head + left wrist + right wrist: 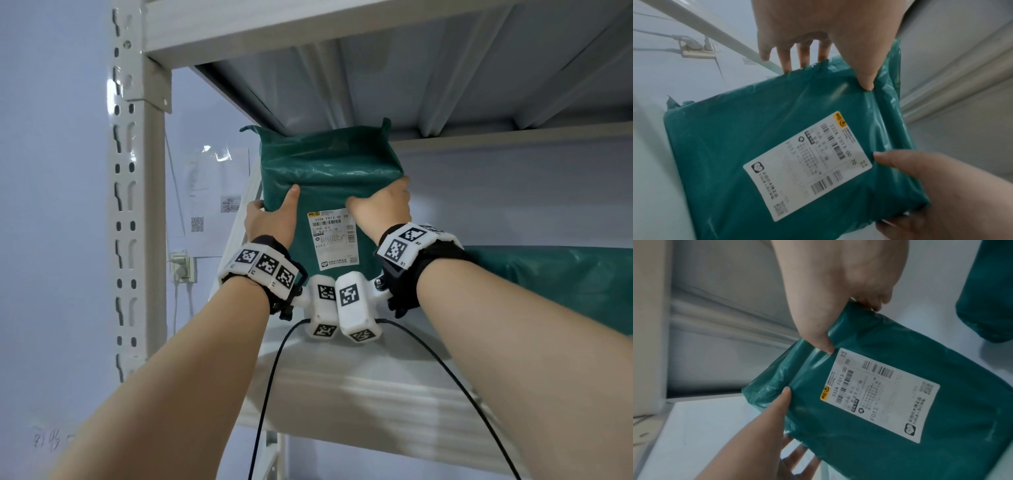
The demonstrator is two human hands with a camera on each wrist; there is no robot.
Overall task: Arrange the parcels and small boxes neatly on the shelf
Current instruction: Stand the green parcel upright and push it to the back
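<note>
Hands: While I watch from the head camera, my left hand (270, 219) and right hand (380, 205) both clasp the green parcel (329, 178), thumbs on its labelled face, fingers wrapped behind its edges.
Wrists: I wear marker-covered bands on both wrists, with black cables trailing down from them.
Parcel: The green parcel stands upright at the left end of the shelf (342, 377), its shipping label (332, 240) turned toward me, its top corners just under the shelf board above (376, 85).
Neighbour: A second green parcel (565, 284) lies on the same shelf to my right, just beside my right wrist.
Frame: The perforated upright post (130, 205) rises at the left.
Wall: Behind it I see papers (212, 195) taped to the wall and a wall socket (183, 269) with plugs in it.
</note>
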